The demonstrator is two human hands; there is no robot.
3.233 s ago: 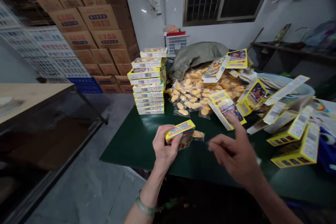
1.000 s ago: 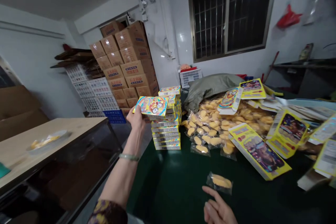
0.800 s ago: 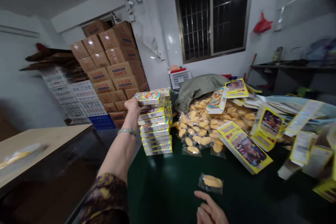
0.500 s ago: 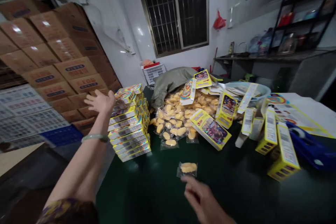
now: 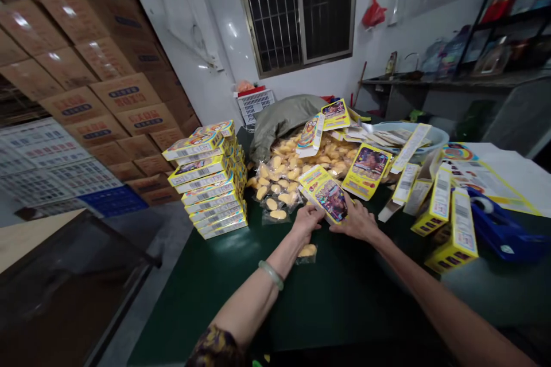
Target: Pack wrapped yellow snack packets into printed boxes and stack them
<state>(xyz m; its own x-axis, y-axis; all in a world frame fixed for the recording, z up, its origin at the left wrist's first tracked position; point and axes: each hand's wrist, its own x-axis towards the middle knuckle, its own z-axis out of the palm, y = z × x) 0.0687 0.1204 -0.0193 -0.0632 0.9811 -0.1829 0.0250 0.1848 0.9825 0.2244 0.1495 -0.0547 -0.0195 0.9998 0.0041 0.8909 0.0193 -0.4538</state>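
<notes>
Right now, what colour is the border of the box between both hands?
Yellow edges the box, seen best in the head view.

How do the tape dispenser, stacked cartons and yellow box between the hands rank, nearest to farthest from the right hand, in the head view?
1. Yellow box: touching the right hand, on its left.
2. Tape dispenser: to the right.
3. Stacked cartons: far left background.

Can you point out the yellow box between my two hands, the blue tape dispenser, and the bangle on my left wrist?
Yellow box (image 5: 325,192): head view, on its printed face.
Blue tape dispenser (image 5: 499,232): head view, on its body.
Bangle (image 5: 272,274): head view, on its pale green band.
</notes>
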